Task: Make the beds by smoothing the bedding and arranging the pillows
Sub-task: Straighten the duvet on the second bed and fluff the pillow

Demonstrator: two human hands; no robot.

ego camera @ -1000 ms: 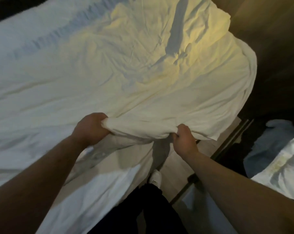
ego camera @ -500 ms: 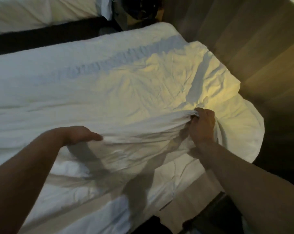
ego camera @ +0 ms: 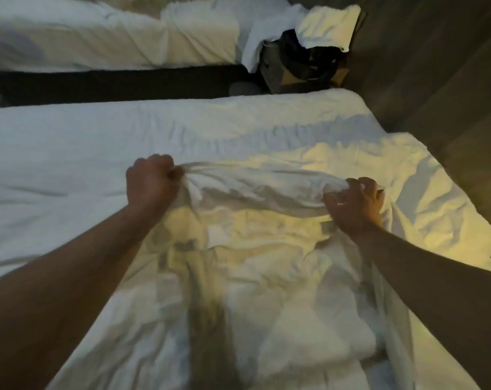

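A white crumpled duvet [ego camera: 267,277] covers the near bed [ego camera: 55,153], lit yellow on its right side. My left hand [ego camera: 150,180] grips a bunched fold of the duvet at the middle of the bed, fist closed around the cloth. My right hand [ego camera: 354,204] grips the same fold about a forearm's length to the right. The fold [ego camera: 255,187] is stretched and raised between both hands. The bed's far right corner [ego camera: 348,108] lies flat. No pillow shows on the near bed.
A second bed [ego camera: 98,38] with rumpled white bedding lies beyond a dark gap [ego camera: 112,83]. A dark bag [ego camera: 303,63] with white linen [ego camera: 328,26] on it stands between the beds' ends. Wooden wall panelling [ego camera: 435,80] runs along the right.
The view has lifted from the bed's near edge to the middle. Both hands moved forward over the bed; the left hand, open half a second ago, now grips the duvet fold alongside the right.
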